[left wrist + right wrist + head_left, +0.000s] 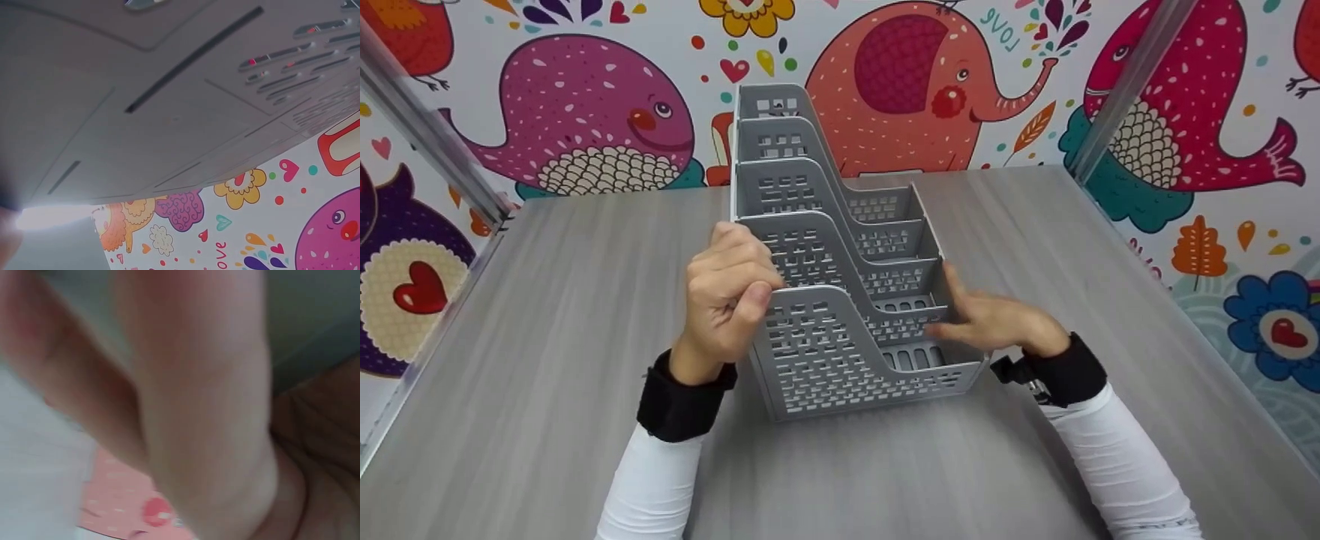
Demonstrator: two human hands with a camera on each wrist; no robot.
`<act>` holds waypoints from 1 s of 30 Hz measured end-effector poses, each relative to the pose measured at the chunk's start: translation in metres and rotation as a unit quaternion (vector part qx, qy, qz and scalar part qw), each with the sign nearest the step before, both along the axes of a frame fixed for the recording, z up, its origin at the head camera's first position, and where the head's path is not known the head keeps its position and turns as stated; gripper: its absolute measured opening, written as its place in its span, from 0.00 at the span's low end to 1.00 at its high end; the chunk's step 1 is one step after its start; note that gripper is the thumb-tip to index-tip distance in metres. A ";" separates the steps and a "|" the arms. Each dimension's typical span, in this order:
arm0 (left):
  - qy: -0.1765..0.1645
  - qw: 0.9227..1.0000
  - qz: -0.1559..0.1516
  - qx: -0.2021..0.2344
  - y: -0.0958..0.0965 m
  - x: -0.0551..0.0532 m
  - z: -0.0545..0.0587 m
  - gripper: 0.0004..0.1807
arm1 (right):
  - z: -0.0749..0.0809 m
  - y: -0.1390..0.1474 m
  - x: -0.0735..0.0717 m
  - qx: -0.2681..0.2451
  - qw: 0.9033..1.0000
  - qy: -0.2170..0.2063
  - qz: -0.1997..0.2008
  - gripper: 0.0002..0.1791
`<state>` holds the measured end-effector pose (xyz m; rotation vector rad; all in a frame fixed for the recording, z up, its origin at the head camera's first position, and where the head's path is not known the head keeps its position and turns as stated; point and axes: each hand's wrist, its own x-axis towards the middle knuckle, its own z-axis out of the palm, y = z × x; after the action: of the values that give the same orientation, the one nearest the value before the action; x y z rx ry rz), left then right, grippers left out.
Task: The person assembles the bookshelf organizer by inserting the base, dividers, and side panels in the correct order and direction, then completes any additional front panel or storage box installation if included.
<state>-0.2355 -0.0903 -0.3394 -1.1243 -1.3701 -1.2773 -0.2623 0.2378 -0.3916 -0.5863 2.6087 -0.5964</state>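
Observation:
A grey plastic file organizer point(817, 345) with several slanted, perforated compartments stands on the table in the head view. My left hand point(727, 289) grips its tall left edge, fingers curled and thumb by the top of the nearest divider. At the low right end, my right hand point(997, 315) holds the front wall, thumb over the inner side and fingers along the outside. Close up in the left wrist view is the organizer's slotted grey panel point(169, 146). Blurred fingers point(202, 394) fill much of the right wrist view, against a grey surface.
The grey wood-grain table point(577, 300) extends around the organizer. Behind it rises a wall point(780, 67) printed with cartoon animals, and metal frame posts point(1132, 90) stand at the table's far corners.

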 end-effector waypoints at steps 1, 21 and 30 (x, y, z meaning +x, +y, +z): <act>0.000 1.000 0.000 0.000 0.000 0.000 0.000 0.27 | -0.003 0.000 -0.001 0.000 1.000 -0.002 0.005 0.62; 0.003 1.000 -0.003 0.004 0.002 -0.001 0.000 0.26 | -0.021 0.001 0.000 0.003 0.999 0.034 0.010 0.63; -0.003 0.996 0.017 -0.084 -0.013 0.002 0.001 0.16 | -0.023 -0.010 0.006 0.067 0.995 0.064 -0.027 0.60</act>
<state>-0.2334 -0.1030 -0.3381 -1.2069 -1.5174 -1.1574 -0.2562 0.2281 -0.4146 -0.5279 2.7667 -0.4080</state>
